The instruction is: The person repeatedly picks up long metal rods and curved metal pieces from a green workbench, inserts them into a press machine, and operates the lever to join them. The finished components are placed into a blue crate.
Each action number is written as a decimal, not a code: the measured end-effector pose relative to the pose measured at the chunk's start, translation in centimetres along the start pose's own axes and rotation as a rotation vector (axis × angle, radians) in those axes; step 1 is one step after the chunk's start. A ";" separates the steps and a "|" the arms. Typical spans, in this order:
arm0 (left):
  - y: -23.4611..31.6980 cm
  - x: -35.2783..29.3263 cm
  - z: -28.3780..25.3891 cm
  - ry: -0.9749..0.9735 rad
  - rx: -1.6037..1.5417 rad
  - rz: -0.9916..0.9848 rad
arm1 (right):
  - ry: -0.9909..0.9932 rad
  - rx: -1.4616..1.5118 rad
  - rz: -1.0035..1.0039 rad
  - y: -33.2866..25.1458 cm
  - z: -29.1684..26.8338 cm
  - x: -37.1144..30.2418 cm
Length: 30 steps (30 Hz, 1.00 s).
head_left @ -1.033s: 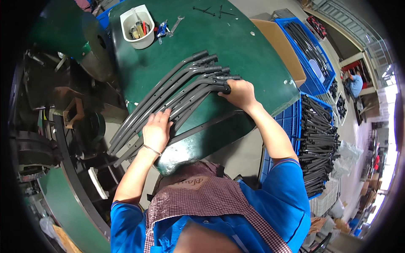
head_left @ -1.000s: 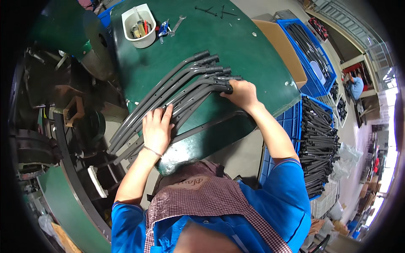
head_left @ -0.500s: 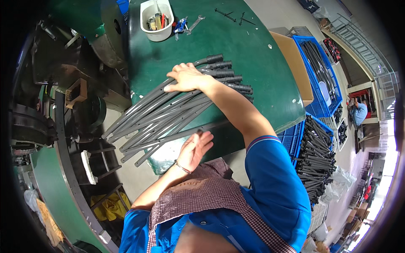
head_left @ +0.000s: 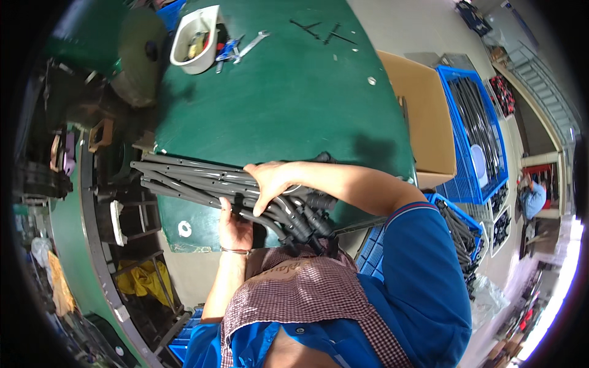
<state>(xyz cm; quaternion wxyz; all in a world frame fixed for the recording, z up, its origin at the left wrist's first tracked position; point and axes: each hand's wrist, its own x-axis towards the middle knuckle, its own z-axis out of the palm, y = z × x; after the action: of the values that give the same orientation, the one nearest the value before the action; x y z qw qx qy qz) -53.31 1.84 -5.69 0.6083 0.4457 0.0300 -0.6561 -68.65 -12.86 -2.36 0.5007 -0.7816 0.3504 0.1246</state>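
Several black metal tubes (head_left: 196, 178) with bent, ribbed ends lie bunched along the near side of a green-topped table (head_left: 264, 116). Their straight ends point left, and the ribbed ends crowd together at the right, close to my apron. My right hand (head_left: 271, 181) grips the bundle from above, thumb on the near side and fingers across the far tubes. From the near edge, my left hand (head_left: 235, 228) holds the bundle, its thumb upright against the tubes. Its other fingers are partly hidden beneath them.
At the far left stands a white tub (head_left: 195, 46) of tools, beside blue-handled pliers (head_left: 227, 50) and a wrench (head_left: 251, 46). Thin black parts (head_left: 322, 30) lie at the far edge. A cardboard box (head_left: 423, 110) and a blue crate (head_left: 475, 135) of tubes stand right of the table.
The tubes have been drawn toward me and turned, their ribbed ends swinging nearer my body. My left hand, empty and apart before, now holds the bundle. My right hand has come closer.
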 end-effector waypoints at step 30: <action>-51.3 15.9 52.3 -0.662 0.449 -0.567 | 0.939 0.844 -0.006 50.7 -16.7 -44.4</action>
<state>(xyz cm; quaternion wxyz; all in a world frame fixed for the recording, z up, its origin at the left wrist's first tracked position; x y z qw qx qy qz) -122.11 -27.56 -9.94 0.2713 0.3078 -0.1871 -0.8926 -137.50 -21.44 -5.60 0.5590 -0.4893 0.5497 -0.3820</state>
